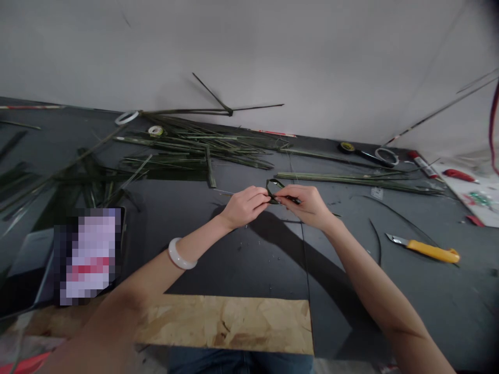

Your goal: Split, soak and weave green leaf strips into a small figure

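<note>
My left hand (pixel 245 206) and right hand (pixel 307 206) are both closed in a fingertip pinch on the green strip loop (pixel 271 186), well left of the knife (pixel 429 251); a slackened pinch could let the loop spring open, and over-bending could split it.

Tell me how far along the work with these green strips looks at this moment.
Done: the green strips look already split, lying in a pile on the dark table, with a yellow utility knife off to the right. In hand: the left hand and right hand pinch a small green strip loop. Left: most of the pile lies unused, and no finished piece shows.
</note>
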`<action>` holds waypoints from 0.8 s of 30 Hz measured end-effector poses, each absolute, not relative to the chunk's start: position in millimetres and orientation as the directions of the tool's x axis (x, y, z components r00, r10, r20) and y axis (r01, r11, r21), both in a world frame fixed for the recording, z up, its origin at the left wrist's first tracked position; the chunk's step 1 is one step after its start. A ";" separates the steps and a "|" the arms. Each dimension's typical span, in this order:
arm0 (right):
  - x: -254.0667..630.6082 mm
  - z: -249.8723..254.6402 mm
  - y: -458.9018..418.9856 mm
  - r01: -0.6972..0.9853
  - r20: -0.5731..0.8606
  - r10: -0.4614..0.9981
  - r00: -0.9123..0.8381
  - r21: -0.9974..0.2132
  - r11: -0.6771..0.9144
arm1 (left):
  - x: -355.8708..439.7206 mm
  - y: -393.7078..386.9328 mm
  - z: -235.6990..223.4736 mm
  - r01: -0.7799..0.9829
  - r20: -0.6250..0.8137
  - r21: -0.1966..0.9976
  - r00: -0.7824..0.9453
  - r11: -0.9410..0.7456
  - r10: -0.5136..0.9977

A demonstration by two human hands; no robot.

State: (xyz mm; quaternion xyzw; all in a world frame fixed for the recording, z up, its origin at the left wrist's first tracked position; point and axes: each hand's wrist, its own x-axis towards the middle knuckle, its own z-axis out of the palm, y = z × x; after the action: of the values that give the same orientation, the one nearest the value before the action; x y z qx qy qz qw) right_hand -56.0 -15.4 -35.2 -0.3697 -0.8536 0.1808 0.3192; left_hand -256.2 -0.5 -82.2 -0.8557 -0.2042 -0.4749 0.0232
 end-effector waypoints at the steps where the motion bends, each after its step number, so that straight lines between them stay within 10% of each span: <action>1: -55.0 -34.3 -15.4 0.511 0.394 0.742 -0.541 -0.547 0.663 | -256.5 -0.3 -83.0 0.372 0.817 0.171 0.463 -0.912 0.343; 24: -53.4 -41.9 -14.5 0.513 0.462 0.723 -0.514 -0.510 0.690 | -257.1 1.9 -86.3 0.386 0.814 0.272 0.397 -0.881 0.425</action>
State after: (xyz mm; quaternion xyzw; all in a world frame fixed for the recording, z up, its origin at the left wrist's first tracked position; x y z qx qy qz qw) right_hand -53.4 -14.5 -41.9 -0.3612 -0.8558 0.1562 0.3357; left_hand -257.1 1.9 -86.3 -0.8355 -0.2427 -0.4926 -0.0198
